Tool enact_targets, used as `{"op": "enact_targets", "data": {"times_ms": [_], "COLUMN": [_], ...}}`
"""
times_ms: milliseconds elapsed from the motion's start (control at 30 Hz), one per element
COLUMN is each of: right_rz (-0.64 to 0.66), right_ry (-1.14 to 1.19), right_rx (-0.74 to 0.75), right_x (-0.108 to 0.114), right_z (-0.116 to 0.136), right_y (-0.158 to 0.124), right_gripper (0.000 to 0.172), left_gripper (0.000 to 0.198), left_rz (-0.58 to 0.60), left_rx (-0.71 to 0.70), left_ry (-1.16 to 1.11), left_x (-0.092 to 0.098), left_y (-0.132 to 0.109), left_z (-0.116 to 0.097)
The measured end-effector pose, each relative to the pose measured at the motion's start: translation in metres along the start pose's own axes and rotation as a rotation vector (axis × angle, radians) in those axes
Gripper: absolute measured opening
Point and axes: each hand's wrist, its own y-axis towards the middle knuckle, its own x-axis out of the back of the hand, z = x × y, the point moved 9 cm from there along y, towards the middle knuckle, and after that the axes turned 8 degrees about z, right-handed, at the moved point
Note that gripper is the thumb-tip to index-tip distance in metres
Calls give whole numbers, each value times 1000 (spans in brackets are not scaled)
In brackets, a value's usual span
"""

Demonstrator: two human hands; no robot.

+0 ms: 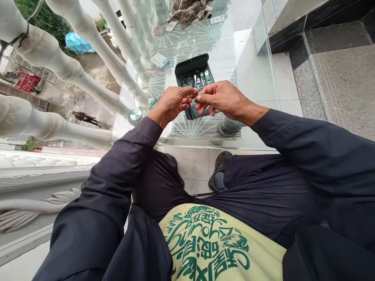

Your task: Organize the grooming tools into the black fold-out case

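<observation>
My left hand (175,102) and my right hand (222,99) meet fingertip to fingertip over an open manicure case (191,64). Both are closed in a pinch. Whatever sits between the fingertips is too small and too covered to name. Inside the dark case, several nail clippers (204,78) and other slim metal tools stand in a row toward the far side. My hands hide much of the near half of the case. It lies on a glass table (252,84) in front of me.
A small white and blue box (159,60) lies left of the case. Farther back are a crumpled brown cloth (190,12) and a playing card (217,19). A glass table leg (230,127) stands near the front edge. White balusters (67,74) line the left side.
</observation>
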Motion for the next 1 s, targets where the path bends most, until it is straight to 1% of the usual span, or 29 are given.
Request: {"op": "enact_targets", "data": {"times_ms": [100,233,333,433,500,633,767,833,933,1000], "right_rz": [-14,58,105,120,106,92,138,128,72,53], "right_ry": [-110,-269,-277,-240,-243,-250,-165,-162,-287,-458], "right_rx": [-44,-142,-172,-176,-179,-173,-144,-139,-144,-119], "right_x": [1,4,6,5,4,0,-4,-2,2,1], "right_z": [-3,-17,-29,-32,-29,-20,-21,-23,-25,-24], "right_y": [-8,-21,-26,-24,-21,-16,-16,-16,-18,-22], "right_gripper": [34,42,45,47,47,48,48,45,41,40], "left_gripper": [29,29,28,23,21,20,24,25,28,30], "left_rz": [-17,-117,-170,-150,-106,-28,-7,-16,-30,-36], "left_rx": [13,-84,-104,-55,-34,-40,-27,-16,-7,8], "left_ry": [134,376,439,419,387,327,266,243,215,197], "left_x": [3,23,35,33,25,12,11,14,17,17], "left_y": [-2,-10,-14,-12,-8,5,12,13,12,10], "left_z": [-3,-20,-25,-22,-20,-18,-13,-12,-9,-5]}}
